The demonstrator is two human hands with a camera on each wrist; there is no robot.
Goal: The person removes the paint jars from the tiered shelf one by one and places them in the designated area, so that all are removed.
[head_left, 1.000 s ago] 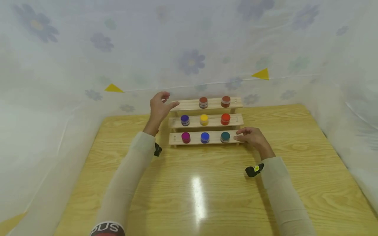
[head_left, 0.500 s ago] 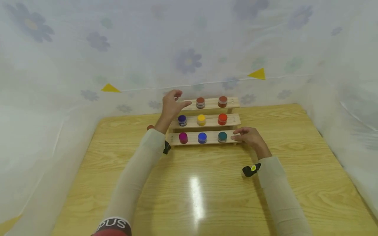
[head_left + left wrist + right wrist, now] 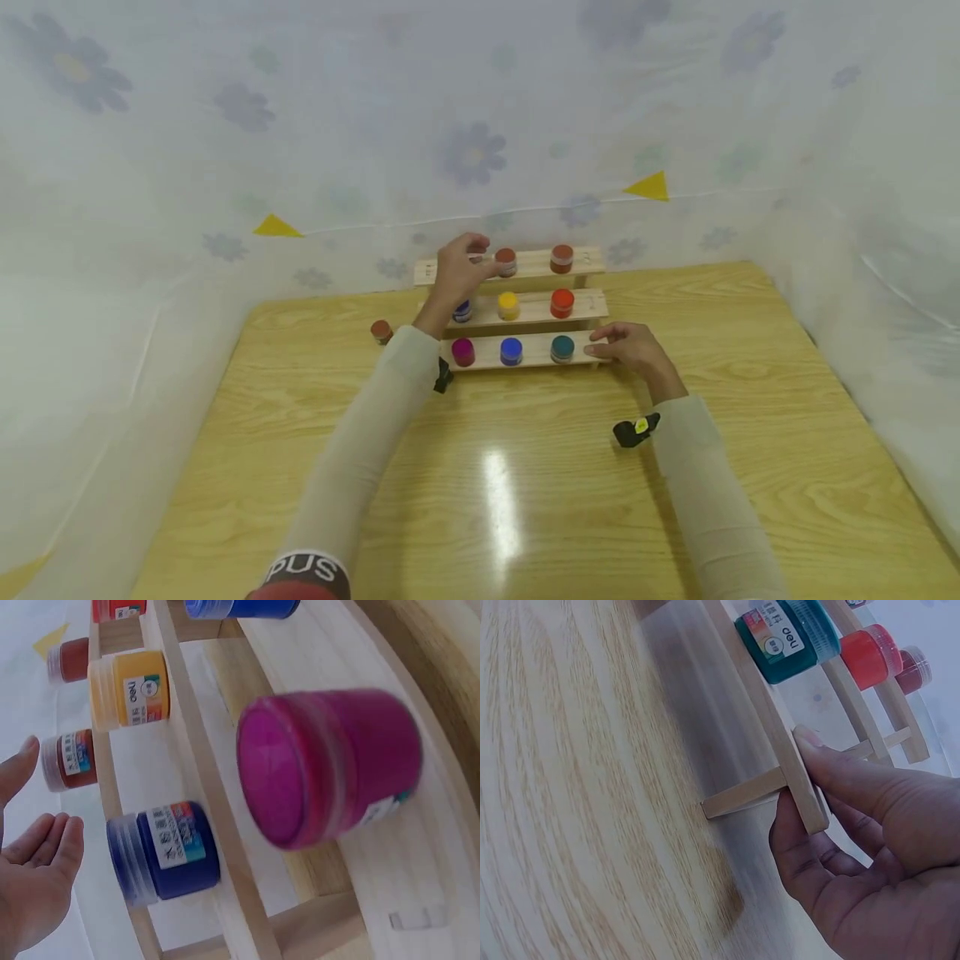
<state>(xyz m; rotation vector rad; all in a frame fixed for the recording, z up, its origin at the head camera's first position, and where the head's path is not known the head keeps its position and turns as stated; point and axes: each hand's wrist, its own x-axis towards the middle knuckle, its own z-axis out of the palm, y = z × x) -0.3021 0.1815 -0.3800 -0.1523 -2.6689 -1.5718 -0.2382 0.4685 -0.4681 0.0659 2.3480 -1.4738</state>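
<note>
A three-step wooden rack (image 3: 536, 308) holds small paint jars. My left hand (image 3: 459, 271) reaches over its top step, thumb and fingers spread apart beside a brown jar (image 3: 73, 760), with a small gap showing in the left wrist view. A second brown jar (image 3: 562, 259) stands farther right on that step. Dark blue (image 3: 180, 851), yellow (image 3: 508, 306) and red (image 3: 562, 303) jars fill the middle step. Magenta (image 3: 337, 769), blue (image 3: 512, 352) and teal (image 3: 787, 637) jars line the lowest. My right hand (image 3: 885, 847) pinches the lowest step's right end between thumb and fingers.
Another brown jar (image 3: 381, 332) stands on the wood-grain table (image 3: 570, 492), left of the rack and close to my left forearm. Behind the rack hangs a pale flowered sheet (image 3: 337, 125) with yellow triangles on it.
My left hand has moved right along the top step to the brown jar, uncovering the loose brown jar on the table. My right hand keeps its hold on the rack's end.
</note>
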